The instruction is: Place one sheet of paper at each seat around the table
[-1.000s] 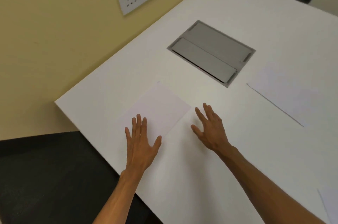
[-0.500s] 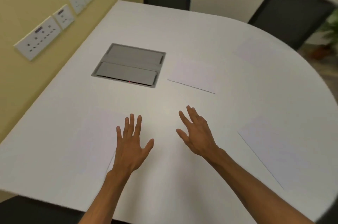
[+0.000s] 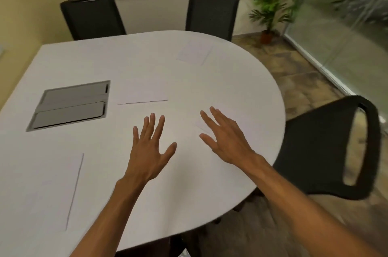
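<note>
Both hands empty, fingers spread wide — left hand [image 3: 150, 147], right hand [image 3: 225, 139] over the white oval table [image 3: 210, 88]. Thin white paper sheets [image 3: 142, 94] lie flat, scattered. Likely light, floppy, slippery — lift by an edge.

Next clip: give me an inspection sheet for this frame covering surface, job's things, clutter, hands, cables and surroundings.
Surface: white table, rounded end, grey hatch set in its top.
Job's things: four sheets lying flat: far sheet, middle sheet, near-left sheet, right sheet partly under the right hand.
Clutter: nothing seen.
Hands: left hand and right hand open, fingers spread, holding nothing.
Cables: nothing seen.
Surroundings: three black chairs, potted plant, glass wall at right.
</note>
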{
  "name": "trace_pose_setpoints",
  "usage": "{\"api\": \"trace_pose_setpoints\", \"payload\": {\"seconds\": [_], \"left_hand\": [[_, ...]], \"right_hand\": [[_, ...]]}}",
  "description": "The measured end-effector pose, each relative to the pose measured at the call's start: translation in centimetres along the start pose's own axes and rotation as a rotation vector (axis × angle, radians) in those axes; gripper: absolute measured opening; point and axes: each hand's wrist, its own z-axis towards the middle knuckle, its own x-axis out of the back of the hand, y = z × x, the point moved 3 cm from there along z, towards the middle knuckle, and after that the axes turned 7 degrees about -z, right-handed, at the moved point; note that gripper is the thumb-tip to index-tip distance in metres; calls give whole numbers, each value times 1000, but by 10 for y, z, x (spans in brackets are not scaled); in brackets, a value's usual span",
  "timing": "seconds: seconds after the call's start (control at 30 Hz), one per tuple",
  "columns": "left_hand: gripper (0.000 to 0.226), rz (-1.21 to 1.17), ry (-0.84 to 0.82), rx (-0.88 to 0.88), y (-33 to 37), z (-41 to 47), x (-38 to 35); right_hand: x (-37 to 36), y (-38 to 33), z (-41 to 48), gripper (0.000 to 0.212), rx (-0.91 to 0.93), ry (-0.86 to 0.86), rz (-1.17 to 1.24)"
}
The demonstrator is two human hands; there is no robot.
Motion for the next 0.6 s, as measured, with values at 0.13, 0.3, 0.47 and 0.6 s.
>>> {"api": "trace_pose_setpoints", "payload": {"seconds": [0.13,0.3,0.47,0.6], "left_hand": [[83,-29,-18,-131,90,-7,-28],[84,-46,-85,-276,193,-7,-69],[83,-65,-134,-430,283,3,-108],[83,-80,-196,-548,344,13,-138]], "right_hand": [[44,49,-66,66,-90,48,-25],[93,111,-146,66,-199,75,-58],[136,177,-216,65,-360,150,-96],[163,227,-262,64,-484,211,-120]]}}
